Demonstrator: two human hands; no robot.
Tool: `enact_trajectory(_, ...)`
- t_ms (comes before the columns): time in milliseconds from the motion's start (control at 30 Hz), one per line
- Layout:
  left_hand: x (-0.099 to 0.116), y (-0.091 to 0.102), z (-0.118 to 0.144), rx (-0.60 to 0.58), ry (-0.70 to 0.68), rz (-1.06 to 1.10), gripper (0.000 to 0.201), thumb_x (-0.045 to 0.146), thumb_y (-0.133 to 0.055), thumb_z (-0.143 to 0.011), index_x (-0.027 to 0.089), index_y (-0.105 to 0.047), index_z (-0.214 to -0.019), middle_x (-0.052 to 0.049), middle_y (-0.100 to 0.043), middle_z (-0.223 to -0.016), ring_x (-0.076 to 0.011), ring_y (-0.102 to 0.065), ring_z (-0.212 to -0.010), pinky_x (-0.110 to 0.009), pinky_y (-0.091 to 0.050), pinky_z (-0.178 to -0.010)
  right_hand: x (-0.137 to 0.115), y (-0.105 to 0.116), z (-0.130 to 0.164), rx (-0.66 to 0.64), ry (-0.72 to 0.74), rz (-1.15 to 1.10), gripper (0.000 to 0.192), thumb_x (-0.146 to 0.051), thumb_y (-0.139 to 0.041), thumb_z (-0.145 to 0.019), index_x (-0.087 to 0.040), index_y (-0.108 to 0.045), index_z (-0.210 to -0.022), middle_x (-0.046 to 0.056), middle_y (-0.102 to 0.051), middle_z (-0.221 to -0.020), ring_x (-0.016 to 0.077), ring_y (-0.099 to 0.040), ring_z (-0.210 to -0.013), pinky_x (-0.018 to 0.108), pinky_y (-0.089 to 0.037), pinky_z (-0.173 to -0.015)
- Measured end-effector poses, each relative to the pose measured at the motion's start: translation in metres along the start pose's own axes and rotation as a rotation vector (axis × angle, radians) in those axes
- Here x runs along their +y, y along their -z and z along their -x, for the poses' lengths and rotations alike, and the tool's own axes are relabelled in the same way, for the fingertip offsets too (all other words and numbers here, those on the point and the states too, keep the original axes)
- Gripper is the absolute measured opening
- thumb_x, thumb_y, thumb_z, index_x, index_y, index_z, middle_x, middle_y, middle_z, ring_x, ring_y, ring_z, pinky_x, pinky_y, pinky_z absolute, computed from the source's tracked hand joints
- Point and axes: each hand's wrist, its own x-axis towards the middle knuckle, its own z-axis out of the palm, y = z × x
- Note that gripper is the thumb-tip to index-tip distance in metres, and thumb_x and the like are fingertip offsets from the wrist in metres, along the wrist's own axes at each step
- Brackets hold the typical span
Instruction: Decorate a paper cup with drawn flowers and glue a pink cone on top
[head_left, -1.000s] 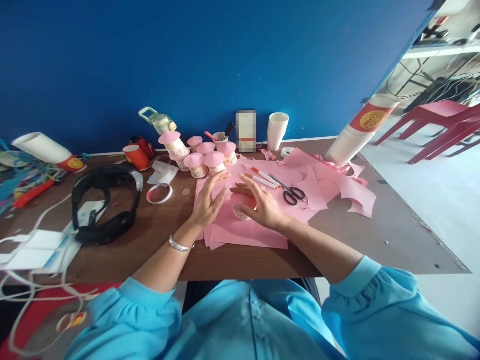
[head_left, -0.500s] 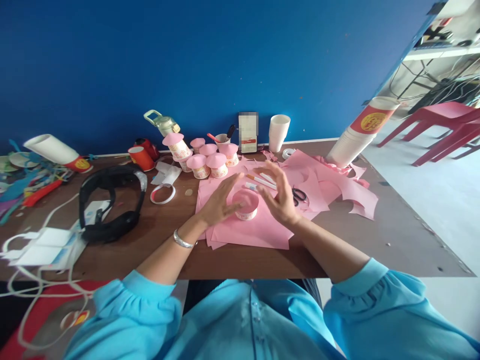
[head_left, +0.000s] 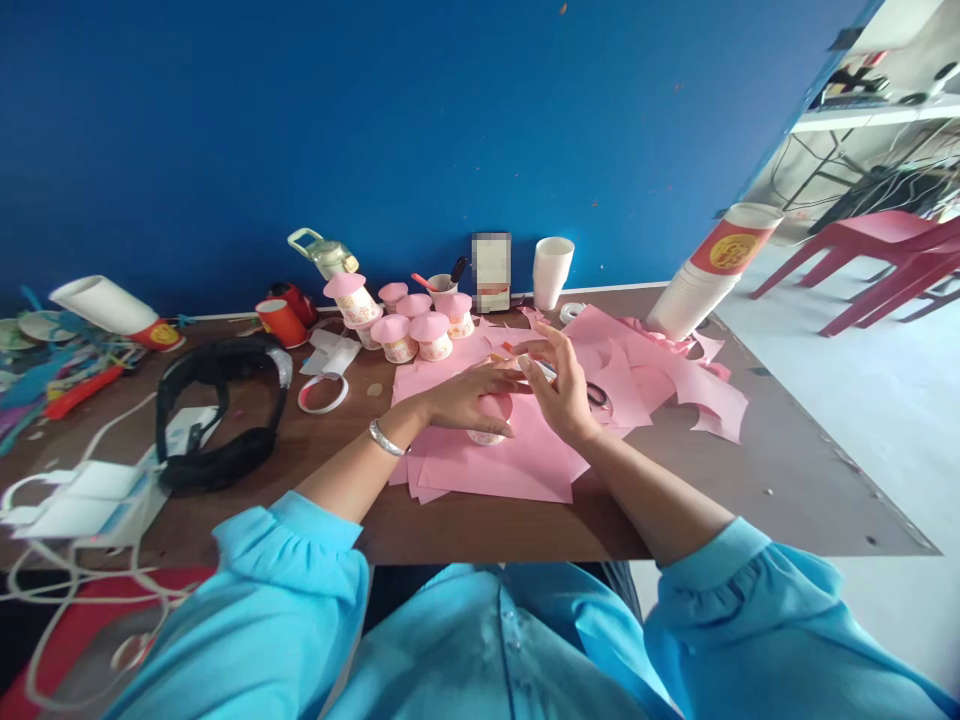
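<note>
Stretched flat over a small patterned paper cup (head_left: 487,437) with a pink paper top is my left hand (head_left: 474,395), palm down, fingers extended. It covers much of the cup; whether it touches the top I cannot tell. My right hand (head_left: 561,392) is raised just right of it, fingers spread and bent, its thumb close to my left fingertips. Neither hand shows anything held. Under the cup lie pink paper sheets (head_left: 495,478). The black scissors (head_left: 596,394) are partly hidden behind my right hand.
Several cups with pink cone tops (head_left: 431,328) stand at the back left. Behind are a phone (head_left: 491,290) and white cups (head_left: 552,272). Pink scraps (head_left: 694,380) and a leaning cup stack (head_left: 694,300) lie right. A tape roll (head_left: 323,393) and black headset (head_left: 223,410) are left.
My left hand has moved right and flattened over the cup, its fingertips now close to my right hand. The right hand stays raised, slightly lower. The view has shifted a little.
</note>
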Motion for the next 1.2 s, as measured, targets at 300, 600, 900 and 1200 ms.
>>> enact_trajectory(300,-0.011,-0.002,0.001,0.046,-0.117,-0.112,0.046,0.054,-0.079,-0.091,0.034,-0.079,-0.132,-0.010,-0.070,-0.148,-0.0350,-0.054,-0.147,-0.058,-0.030,-0.131,0.010,-0.004,0.003,-0.064,-0.055,0.018,0.042,-0.038,-0.061,-0.103,-0.029,-0.053,-0.143,0.005,-0.079,-0.109,0.0246,-0.077,-0.104,0.050,-0.062,-0.097)
enact_trajectory(600,-0.003,0.001,-0.005,-0.009,-0.108,-0.119,0.033,0.049,-0.079,-0.093,0.035,-0.083,-0.123,-0.008,-0.070,-0.149,-0.0356,-0.056,-0.142,-0.062,-0.030,-0.128,0.013,-0.003,0.002,-0.072,-0.081,0.005,0.038,-0.036,-0.063,-0.101,-0.029,-0.055,-0.137,0.005,-0.081,-0.108,0.0241,-0.079,-0.100,0.045,-0.065,-0.087)
enact_trajectory(900,-0.001,0.000,-0.003,-0.060,-0.063,-0.107,0.030,0.046,-0.075,-0.096,0.035,-0.083,-0.123,-0.006,-0.070,-0.149,-0.0330,-0.049,-0.151,-0.058,-0.024,-0.133,0.013,-0.003,0.002,-0.048,-0.058,0.014,0.038,-0.032,-0.061,-0.101,-0.028,-0.056,-0.139,0.004,-0.080,-0.106,0.0236,-0.079,-0.101,0.050,-0.062,-0.099)
enact_trajectory(1200,-0.003,-0.002,-0.002,-0.061,-0.026,-0.077,0.030,0.047,-0.063,-0.104,0.036,-0.082,-0.125,-0.004,-0.069,-0.151,-0.0317,-0.047,-0.153,-0.057,-0.024,-0.133,0.014,-0.003,0.001,-0.057,-0.073,0.032,0.038,-0.033,-0.062,-0.100,-0.028,-0.056,-0.137,0.005,-0.081,-0.108,0.0241,-0.079,-0.100,0.048,-0.064,-0.095)
